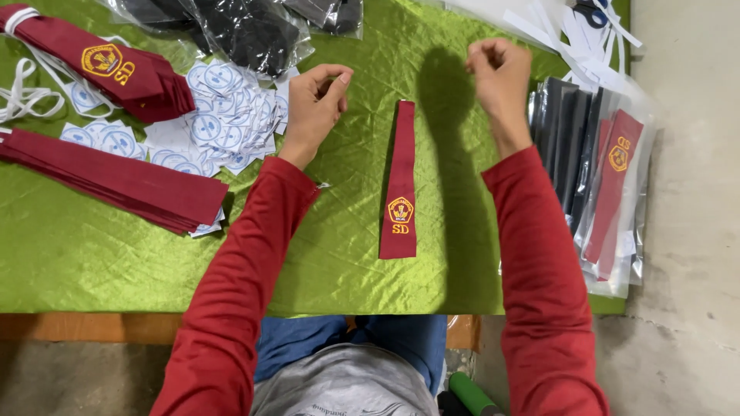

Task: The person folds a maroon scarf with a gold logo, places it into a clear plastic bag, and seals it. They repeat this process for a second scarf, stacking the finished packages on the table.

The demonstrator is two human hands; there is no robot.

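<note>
A single dark red necktie (399, 185) with a yellow embroidered badge lies lengthwise on the green cloth (347, 231), between my two arms. My left hand (316, 104) hovers to the left of the tie's narrow top end, fingers loosely curled, thumb and forefinger close together. To the right of the tie, my right hand (499, 73) is raised above the cloth with its fingers bunched into a loose fist. I cannot make out anything held in either hand. Both sleeves are red.
A stack of dark red ties (116, 177) and another tie bundle (116, 69) lie at left, with round white-and-blue paper labels (223, 123) beside them. Bagged dark ties (247, 27) sit at the back; bagged ties (609, 177) at the right edge; white strips (555, 31) behind them.
</note>
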